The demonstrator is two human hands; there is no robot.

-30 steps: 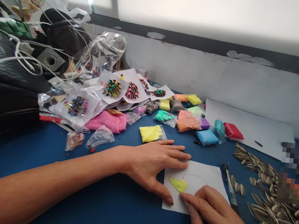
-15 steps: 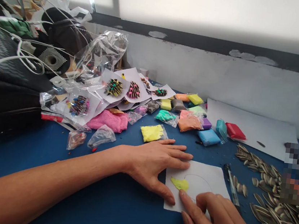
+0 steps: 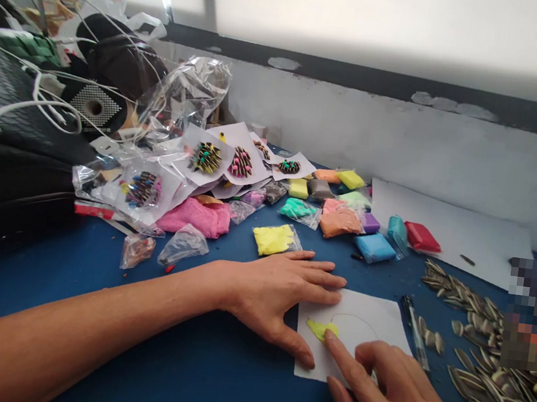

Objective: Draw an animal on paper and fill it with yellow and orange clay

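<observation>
A square of white paper (image 3: 372,311) lies on the blue table, with a thin curved pencil-like outline on it. At its left side a flat piece of yellow modelling clay (image 3: 317,328) sticks to the paper, tapering to a point on the left. My left hand (image 3: 281,294) rests flat, fingers spread, over the paper's left edge. With its index fingertip, my right hand (image 3: 391,399) presses on the right part of the clay; the thumb stands apart and the other fingers are bent, holding nothing. This hand hides the paper's lower right.
Right of the paper lie a pen (image 3: 416,330) and a heap of sunflower seeds (image 3: 503,399). Behind are an opened yellow clay packet (image 3: 271,238), a blue clay packet (image 3: 375,247) and several others. Seed-decorated papers (image 3: 217,139), a pink cloth (image 3: 195,216) and bags crowd the left.
My right index fingertip has moved slightly up, from the clay's lower edge onto its right part. My left hand and the paper stay where they were.
</observation>
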